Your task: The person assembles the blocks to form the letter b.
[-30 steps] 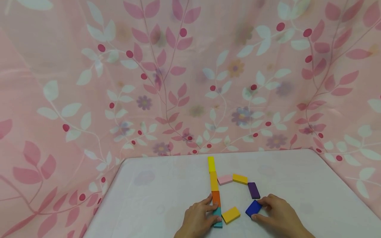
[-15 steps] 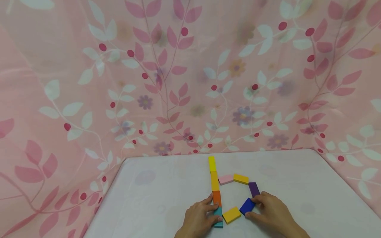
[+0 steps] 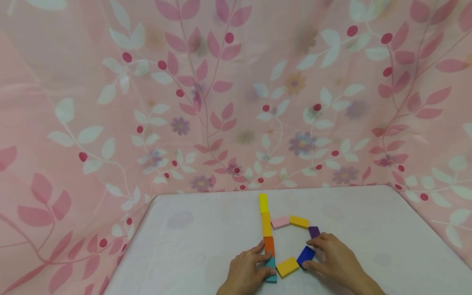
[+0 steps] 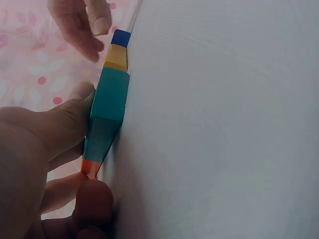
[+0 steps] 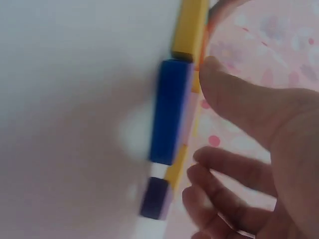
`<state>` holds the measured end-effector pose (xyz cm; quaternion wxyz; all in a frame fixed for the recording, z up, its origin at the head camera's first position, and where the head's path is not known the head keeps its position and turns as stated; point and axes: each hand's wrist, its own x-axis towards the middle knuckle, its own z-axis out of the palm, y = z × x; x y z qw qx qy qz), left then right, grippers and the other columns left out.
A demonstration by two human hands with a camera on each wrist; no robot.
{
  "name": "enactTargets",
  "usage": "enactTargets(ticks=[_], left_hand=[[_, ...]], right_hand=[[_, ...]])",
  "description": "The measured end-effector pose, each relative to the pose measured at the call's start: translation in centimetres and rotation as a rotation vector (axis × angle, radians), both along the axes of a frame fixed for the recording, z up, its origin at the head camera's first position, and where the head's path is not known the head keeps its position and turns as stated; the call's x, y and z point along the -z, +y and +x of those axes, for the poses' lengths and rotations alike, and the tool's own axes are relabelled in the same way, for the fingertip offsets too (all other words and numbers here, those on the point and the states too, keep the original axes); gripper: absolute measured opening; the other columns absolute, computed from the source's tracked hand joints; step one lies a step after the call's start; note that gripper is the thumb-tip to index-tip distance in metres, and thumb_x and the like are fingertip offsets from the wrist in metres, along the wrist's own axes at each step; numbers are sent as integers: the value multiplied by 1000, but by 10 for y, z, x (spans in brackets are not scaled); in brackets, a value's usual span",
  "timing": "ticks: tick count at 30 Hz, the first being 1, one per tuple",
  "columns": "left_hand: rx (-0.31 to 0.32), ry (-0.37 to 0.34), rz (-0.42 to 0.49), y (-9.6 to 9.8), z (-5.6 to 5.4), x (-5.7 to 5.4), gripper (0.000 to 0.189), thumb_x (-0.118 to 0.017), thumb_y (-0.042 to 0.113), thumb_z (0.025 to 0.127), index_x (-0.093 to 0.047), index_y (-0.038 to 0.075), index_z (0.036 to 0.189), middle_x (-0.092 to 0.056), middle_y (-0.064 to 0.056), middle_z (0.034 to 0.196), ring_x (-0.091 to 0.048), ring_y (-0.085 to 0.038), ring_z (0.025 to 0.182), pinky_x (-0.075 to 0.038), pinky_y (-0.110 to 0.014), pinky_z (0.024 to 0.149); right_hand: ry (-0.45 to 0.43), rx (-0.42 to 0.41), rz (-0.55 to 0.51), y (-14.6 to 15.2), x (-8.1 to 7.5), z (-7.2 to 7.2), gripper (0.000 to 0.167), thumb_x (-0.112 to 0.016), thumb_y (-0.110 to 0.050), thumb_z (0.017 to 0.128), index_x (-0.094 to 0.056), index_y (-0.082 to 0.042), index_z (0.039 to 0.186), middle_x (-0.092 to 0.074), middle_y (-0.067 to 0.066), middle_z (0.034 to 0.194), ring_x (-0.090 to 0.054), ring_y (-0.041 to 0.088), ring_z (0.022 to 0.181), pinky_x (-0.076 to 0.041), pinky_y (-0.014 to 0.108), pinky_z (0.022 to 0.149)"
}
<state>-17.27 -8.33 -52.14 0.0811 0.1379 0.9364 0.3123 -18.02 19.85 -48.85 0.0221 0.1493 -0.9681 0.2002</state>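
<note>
My left hand (image 3: 245, 268) rests on the orange block (image 3: 269, 246) and the teal block (image 3: 271, 263), its thumb on the teal one. These two form the near end of a straight column of flat rectangular blocks. Just right of the teal block lies a yellow block (image 3: 287, 267), and a blue block (image 3: 305, 256) sits at its right end. Over the blue block hovers my right hand (image 3: 341, 260), thumb and fingers spread apart. In the right wrist view nothing is pinched between them. A purple block (image 3: 314, 231) is partly hidden behind the right fingers.
Beyond the orange block, the column continues with an amber block (image 3: 266, 224) and a bright yellow block (image 3: 263, 203). A pink block (image 3: 280, 222) and another yellow block (image 3: 299, 221) curve toward the purple one. A white-covered table (image 3: 206, 233) meets a pink floral curtain (image 3: 236, 102).
My right hand slid the blue block left against the near yellow block, then loosened its grip, the fingers lifting away. The left hand stayed in place.
</note>
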Motion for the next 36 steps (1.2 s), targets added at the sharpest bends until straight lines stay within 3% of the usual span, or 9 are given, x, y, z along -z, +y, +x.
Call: enactTargets(ticks=[4,7,12,18,28,33,36], left_hand=[[-2,-11,-10,0,0,-1,52,-85,54,84,-77,29,129,-61,-1,154,-67,-31,132,-61,-54,94],[-3,-32,-2,1,0,-1,52,-84,55,84,-77,30,129,-60,0,155,-67,-31,132,-60,-55,95],[-1,-61,26,2,1,1,53,-84,55,85,-77,29,130,-60,1,155,-66,-31,132,-59,-59,96],[5,-23,5,3,2,2,52,-84,55,84,-77,29,129,-61,1,154,-67,-29,131,-61,-55,94],[12,-22,-1,0,3,2,52,-84,55,85,-77,29,129,-60,-1,154,-67,-29,131,-61,-54,93],[18,28,-26,-1,2,1,52,-83,56,85,-77,29,129,-61,-2,154,-68,-30,130,-62,-52,90],[14,34,-26,-1,2,0,52,-83,57,85,-77,30,129,-60,-2,154,-68,-31,130,-62,-53,89]], right_hand=[[31,-165,-62,-4,-4,-5,57,-95,-51,72,-79,-22,119,-65,-7,115,-57,12,103,-60,40,90],[-27,-279,-85,-10,-5,-11,54,-96,-45,75,-79,-23,121,-64,-2,126,-60,22,116,-57,51,98],[-150,-376,-69,-16,1,-18,41,-95,-38,78,-80,-31,116,-65,-1,130,-59,28,120,-54,61,101],[-177,-395,-43,-17,8,-21,31,-94,-36,80,-80,-39,107,-68,-4,127,-59,26,118,-53,61,99],[-169,-404,-39,-18,8,-22,29,-95,-41,77,-80,-39,102,-68,-6,125,-59,24,115,-54,58,97],[-158,-395,-67,-13,1,-22,42,-93,-48,78,-80,-31,114,-66,-2,131,-60,28,120,-54,61,100],[-129,-340,-108,-2,-7,-26,53,-90,-49,82,-77,-23,126,-66,1,135,-60,29,121,-55,58,101]])
